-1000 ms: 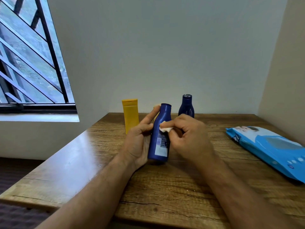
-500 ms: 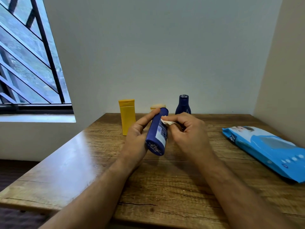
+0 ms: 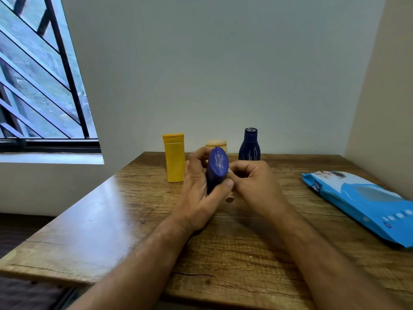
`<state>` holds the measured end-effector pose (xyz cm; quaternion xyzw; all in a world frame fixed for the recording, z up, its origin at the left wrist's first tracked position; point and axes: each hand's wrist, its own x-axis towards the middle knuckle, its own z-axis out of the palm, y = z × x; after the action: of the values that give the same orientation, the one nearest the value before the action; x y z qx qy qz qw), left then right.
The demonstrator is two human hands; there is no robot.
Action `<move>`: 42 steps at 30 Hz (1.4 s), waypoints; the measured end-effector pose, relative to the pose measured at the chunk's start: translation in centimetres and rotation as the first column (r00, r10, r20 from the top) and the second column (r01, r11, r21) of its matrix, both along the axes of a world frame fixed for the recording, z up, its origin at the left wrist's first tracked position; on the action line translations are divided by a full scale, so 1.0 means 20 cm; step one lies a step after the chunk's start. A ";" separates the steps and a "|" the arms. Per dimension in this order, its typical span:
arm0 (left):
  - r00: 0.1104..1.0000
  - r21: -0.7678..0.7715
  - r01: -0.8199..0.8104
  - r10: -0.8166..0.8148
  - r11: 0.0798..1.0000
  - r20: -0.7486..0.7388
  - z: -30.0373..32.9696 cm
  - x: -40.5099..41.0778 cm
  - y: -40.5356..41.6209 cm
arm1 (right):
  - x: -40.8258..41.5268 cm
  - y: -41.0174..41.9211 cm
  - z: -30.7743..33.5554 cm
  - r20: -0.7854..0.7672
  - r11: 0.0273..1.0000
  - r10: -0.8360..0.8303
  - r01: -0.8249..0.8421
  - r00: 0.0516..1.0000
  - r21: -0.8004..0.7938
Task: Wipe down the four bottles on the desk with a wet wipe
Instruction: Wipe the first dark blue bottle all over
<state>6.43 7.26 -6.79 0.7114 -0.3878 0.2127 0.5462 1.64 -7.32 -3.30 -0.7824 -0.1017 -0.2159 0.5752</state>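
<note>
1. Four bottles are in view, and one of them, a dark blue plastic bottle (image 3: 216, 170), is up off the wooden desk (image 3: 116, 211), above its middle. It is tipped so its flat bottom faces the camera. I think it is held this way so the bottom can get wiped too.

2. The left hand (image 3: 196, 198) is wrapped around the blue bottle, with the thumb curled over the near side. This keeps the bottle from slipping while it is rubbed.

3. The right hand (image 3: 252, 186) is just beside the bottle, with its fingers bent in tight. A small white wet wipe (image 3: 230, 199) peeks out under that hand, so it looks like the fingers pinch the wipe against the bottle. Most of the wipe is hidden.

4. Three other bottles stand upright in a row near the back edge of the desk: a tall yellow plastic bottle (image 3: 174, 158) on the left, a short cream bottle with a round lid (image 3: 216, 144) in the middle, and a dark navy bottle with a narrow neck (image 3: 250, 145) on the right. They stand back there so the hands have room to work.

5. A flat blue pack of wet wipes (image 3: 362, 202) lies by the right edge of the desk, close enough to reach for a new wipe.

6. I cannot tell which of the standing bottles are already clean.
</note>
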 end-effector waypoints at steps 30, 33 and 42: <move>0.922 0.013 -0.386 0.386 0.922 0.021 0.01 0.06 0.03 | -0.02 0.07 -0.03 0.501 0.843 0.049 0.234 0.864 -0.485; 0.922 0.017 -0.386 0.386 0.922 -0.009 0.01 0.06 0.02 | -0.01 0.06 -0.04 0.519 0.849 -0.033 0.299 0.854 -0.436; 0.914 0.015 -0.404 0.403 0.915 0.039 -0.01 0.08 0.01 | -0.02 0.06 -0.04 0.530 0.852 0.015 0.266 0.848 -0.450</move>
<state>7.98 7.55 -6.93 0.7785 -0.2447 0.3288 0.4753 1.28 -6.04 -4.17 -0.8237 -0.2515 -0.4212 0.2842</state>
